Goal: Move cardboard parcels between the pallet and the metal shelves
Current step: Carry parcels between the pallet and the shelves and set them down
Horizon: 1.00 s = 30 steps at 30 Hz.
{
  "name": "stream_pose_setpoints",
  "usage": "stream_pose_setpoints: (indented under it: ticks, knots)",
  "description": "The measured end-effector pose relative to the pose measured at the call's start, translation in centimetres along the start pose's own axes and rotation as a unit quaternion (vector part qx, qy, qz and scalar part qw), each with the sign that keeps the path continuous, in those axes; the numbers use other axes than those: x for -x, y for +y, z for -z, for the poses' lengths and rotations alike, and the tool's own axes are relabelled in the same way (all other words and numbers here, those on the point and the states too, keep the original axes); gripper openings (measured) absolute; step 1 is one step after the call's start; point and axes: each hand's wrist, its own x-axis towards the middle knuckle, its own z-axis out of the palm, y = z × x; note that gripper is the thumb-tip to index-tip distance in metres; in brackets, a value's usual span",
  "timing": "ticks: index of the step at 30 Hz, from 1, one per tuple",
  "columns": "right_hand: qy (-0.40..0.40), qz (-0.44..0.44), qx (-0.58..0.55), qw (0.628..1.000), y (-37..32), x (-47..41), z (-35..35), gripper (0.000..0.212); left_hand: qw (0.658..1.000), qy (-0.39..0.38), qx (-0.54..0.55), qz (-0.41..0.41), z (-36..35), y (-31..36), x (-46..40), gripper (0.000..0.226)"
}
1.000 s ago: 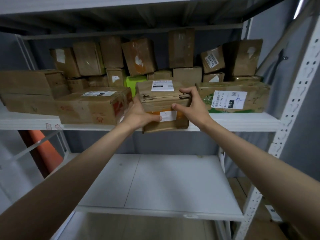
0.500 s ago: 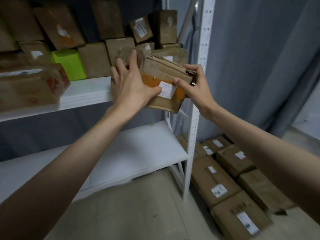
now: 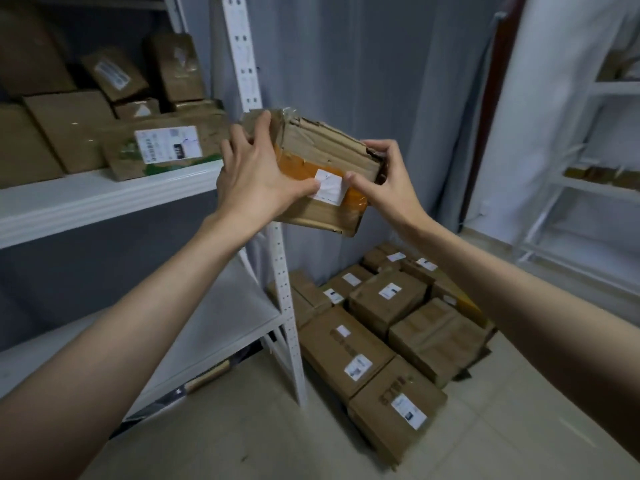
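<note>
A worn cardboard parcel [image 3: 322, 157] with orange tape and a small white label hangs in the air in front of the shelf's white upright [image 3: 242, 64]. My left hand [image 3: 252, 174] grips its left end, fingers over the top and thumb on the front. My right hand [image 3: 384, 181] grips its right end. Both arms reach forward at chest height. On the metal shelf [image 3: 104, 199] at the left stand several brown parcels, one with a large white label [image 3: 168, 145]. Low at the right, several labelled parcels [image 3: 381, 323] lie packed together on the floor; the pallet under them is hidden.
A grey curtain [image 3: 363, 81] hangs behind the shelf's post. A lower white shelf board [image 3: 214, 313] is bare. A second white rack [image 3: 588, 188] stands at the far right. Pale floor tiles [image 3: 242, 427] lie between me and the floor parcels.
Both hands have pulled the orange-taped parcel off the shelf and carried it right, past the upright. My view has swung right, bringing the floor parcels and second rack into sight.
</note>
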Motion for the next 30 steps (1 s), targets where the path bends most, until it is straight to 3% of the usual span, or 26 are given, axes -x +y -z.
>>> stream_pose_setpoints:
  ticks: [7,15,21,30]
  knots:
    - [-0.017,-0.001,0.093,0.996,5.7,0.1,13.7,0.057,0.996,-0.061,0.058,-0.001,-10.8,10.0,-0.4,0.113]
    - [0.024,-0.050,0.185,0.981,12.5,1.6,26.1,0.058,0.981,-0.159,0.103,-0.043,-21.7,19.9,-1.3,0.103]
    - [0.042,-0.088,0.215,0.972,18.3,0.4,30.9,0.056,0.967,-0.204,0.148,-0.045,-29.3,23.4,-3.4,0.092]
    - [0.033,-0.133,0.258,0.956,29.3,-6.6,32.8,0.054,0.948,-0.270,0.166,-0.021,-41.7,23.2,-11.3,0.080]
